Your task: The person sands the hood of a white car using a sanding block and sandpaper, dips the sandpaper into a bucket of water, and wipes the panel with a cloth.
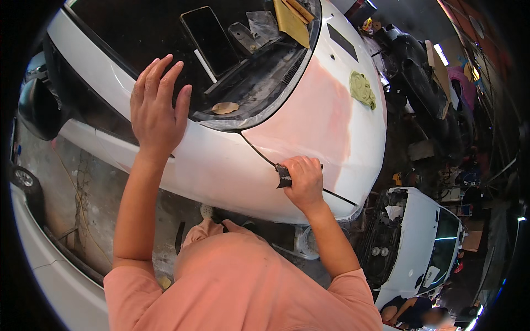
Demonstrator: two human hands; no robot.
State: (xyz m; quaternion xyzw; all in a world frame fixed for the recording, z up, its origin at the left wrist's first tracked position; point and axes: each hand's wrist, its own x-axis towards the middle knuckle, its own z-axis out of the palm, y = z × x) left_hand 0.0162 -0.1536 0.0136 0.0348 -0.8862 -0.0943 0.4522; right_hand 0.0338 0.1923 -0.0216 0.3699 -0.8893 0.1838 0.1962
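A white car's bonnet (369,128) carries a broad pinkish patch (312,116) of smoothed filler or primer. At the seam between bonnet and wing, my right hand (305,181) is closed round a dark curled piece of sandpaper (284,176), pressed against the panel. My left hand (159,107) is raised by the windscreen pillar, fingers stretched and holding nothing; whether it touches the car I cannot tell. At the windscreen are a black phone (210,41) and a tan scrap (225,107). A crumpled green cloth (362,90) rests on the bonnet.
A folded yellow sheet (292,25) lies at the windscreen's far edge. Below the wing stands a pale bucket (307,243). Another white car (422,243) with its front opened up is at the right, near a crouching person (411,311). A silver car (66,276) borders the left.
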